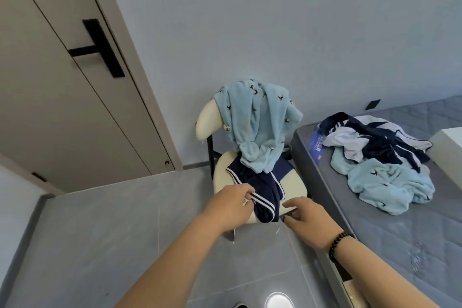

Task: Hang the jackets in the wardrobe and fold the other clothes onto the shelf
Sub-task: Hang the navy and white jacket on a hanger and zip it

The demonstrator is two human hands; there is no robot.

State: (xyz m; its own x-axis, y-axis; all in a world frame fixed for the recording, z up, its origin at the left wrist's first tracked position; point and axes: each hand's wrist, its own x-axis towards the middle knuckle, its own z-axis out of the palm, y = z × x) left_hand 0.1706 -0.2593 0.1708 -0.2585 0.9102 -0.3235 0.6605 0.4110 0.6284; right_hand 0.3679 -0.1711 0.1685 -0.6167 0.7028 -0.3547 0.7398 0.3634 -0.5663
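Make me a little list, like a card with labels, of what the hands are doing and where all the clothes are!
left hand: pinches the striped edge of the navy garment
right hand: at the garment's lower edge by the seat front; grip unclear
navy garment: lies on the cream chair seat, hanging over its front
light blue garment: draped over the chair back, reaching down onto the navy one
clothes pile: navy, white and light blue pieces, heaped on the grey mattress
door: shut, to the left

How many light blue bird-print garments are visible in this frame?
2. One light blue garment hangs over the chair back; another light blue garment lies crumpled on the mattress beside navy-and-white clothes, which may hide more.
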